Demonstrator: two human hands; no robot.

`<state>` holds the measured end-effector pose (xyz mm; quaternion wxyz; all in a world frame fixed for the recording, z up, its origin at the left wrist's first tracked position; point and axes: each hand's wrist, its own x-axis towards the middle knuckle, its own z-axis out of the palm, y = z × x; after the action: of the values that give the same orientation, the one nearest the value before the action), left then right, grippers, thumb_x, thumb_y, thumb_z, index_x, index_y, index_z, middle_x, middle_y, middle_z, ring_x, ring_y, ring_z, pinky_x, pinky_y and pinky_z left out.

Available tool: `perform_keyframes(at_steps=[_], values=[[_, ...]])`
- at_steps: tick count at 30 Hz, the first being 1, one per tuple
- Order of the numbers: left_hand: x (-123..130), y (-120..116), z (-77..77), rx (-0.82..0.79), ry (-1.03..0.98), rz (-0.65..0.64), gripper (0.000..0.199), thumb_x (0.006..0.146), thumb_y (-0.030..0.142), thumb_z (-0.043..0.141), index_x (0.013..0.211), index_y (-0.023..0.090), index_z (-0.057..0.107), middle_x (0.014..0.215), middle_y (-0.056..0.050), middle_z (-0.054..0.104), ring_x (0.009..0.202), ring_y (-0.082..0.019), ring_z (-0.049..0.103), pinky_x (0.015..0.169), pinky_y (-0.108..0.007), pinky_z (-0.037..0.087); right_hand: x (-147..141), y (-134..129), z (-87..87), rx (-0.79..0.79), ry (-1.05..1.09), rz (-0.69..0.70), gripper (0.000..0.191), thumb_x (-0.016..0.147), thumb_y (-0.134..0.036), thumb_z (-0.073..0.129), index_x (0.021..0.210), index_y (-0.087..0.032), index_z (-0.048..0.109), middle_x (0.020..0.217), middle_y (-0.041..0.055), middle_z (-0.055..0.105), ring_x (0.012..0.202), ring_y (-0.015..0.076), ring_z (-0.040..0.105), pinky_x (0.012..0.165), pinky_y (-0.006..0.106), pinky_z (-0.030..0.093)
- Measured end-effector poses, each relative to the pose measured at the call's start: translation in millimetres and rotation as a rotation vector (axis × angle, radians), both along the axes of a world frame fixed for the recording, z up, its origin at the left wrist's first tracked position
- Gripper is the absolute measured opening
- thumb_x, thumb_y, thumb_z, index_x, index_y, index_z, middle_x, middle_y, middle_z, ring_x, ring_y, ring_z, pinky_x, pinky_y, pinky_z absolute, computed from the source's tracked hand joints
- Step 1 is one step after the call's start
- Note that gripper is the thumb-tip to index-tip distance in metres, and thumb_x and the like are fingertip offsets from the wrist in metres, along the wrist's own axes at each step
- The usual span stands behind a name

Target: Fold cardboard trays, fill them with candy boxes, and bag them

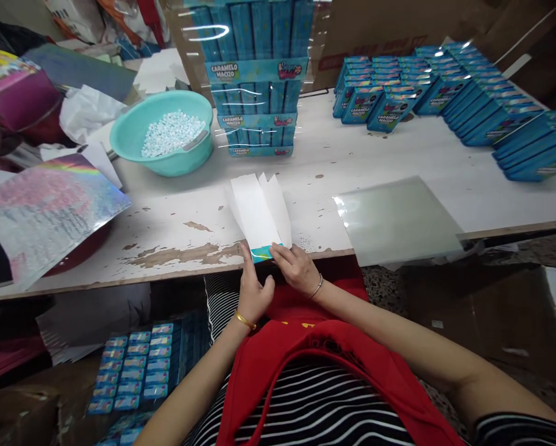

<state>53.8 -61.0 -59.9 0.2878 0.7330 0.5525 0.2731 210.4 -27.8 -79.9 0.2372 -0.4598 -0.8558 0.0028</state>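
Observation:
A cardboard display tray (257, 210), white inside with a blue printed front edge, lies at the near edge of the table with its side flaps standing up. My right hand (297, 267) pinches its front right corner between fingers and thumb. At the front left corner, my left hand (254, 291) grips the tray, index finger along the side wall and the other fingers partly hidden. Behind it rises a plastic-wrapped stack of blue candy display boxes (259, 71) with CARAMELO MACIZO labels. A turquoise basin (166, 162) of small white pieces (173, 131) stands to its left.
Rows of small blue candy boxes (392, 108) stand at the back right. A clear plastic sheet (398, 217) overhangs the table's front edge. Shiny printed sheets (59, 204) lie at the left. Below the table are more blue packs (131, 368) and a cardboard box (486, 310).

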Motion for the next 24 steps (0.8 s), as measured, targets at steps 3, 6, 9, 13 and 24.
perform_keyframes(at_steps=[3, 6, 9, 13, 24], values=[[-8, 6, 21.6, 0.126, 0.003, 0.099, 0.094, 0.083, 0.017, 0.052, 0.145, 0.017, -0.019, 0.155, -0.017, 0.01, 0.14, -0.028, 0.02, 0.112, -0.045, 0.03, -3, 4, 5.2, 0.044, -0.055, -0.018, 0.028, 0.096, -0.022, 0.038, 0.096, -0.016, 0.066, 0.086, 0.0089, 0.064, 0.073, 0.0201, 0.045, 0.061, 0.033, 0.036], [-9, 17, 51.6, 0.286, 0.225, -0.026, 0.077, 0.085, 0.016, 0.05, 0.147, 0.014, 0.004, 0.147, -0.021, 0.031, 0.137, -0.029, 0.03, 0.111, -0.046, 0.03, -3, 7, 9.4, 0.089, -0.091, -0.012, 0.031, 0.096, -0.021, 0.039, 0.079, -0.017, 0.064, 0.073, 0.0062, 0.057, 0.07, 0.0189, 0.04, 0.059, 0.031, 0.031], [4, 34, 74.3, 0.131, 0.626, -0.302, 0.046, 0.087, 0.009, 0.04, 0.133, 0.008, 0.035, 0.108, -0.019, 0.063, 0.107, -0.027, 0.06, 0.095, -0.044, 0.046, -3, 8, 10.4, 0.102, -0.1, -0.015, 0.032, 0.095, -0.014, 0.037, 0.075, -0.016, 0.062, 0.072, 0.0061, 0.053, 0.068, 0.0187, 0.037, 0.059, 0.031, 0.028], [23, 57, 86.2, -0.125, 0.94, -0.378, 0.029, 0.09, 0.008, 0.031, 0.114, 0.008, 0.047, 0.085, -0.015, 0.067, 0.083, -0.028, 0.067, 0.067, -0.038, 0.052, -6, 6, 9.2, 0.057, -0.105, -0.046, 0.033, 0.093, -0.01, 0.035, 0.073, -0.015, 0.06, 0.073, 0.007, 0.052, 0.069, 0.0194, 0.037, 0.059, 0.031, 0.027], [26, 103, 82.2, -0.397, 0.818, -0.557, 0.037, 0.078, 0.021, 0.059, 0.113, 0.011, 0.049, 0.094, -0.012, 0.068, 0.09, -0.023, 0.064, 0.071, -0.028, 0.046, -9, 5, 9.6, -0.13, -0.067, -0.099, 0.029, 0.095, -0.019, 0.036, 0.091, -0.015, 0.064, 0.083, 0.0091, 0.059, 0.075, 0.0207, 0.045, 0.064, 0.032, 0.035]])
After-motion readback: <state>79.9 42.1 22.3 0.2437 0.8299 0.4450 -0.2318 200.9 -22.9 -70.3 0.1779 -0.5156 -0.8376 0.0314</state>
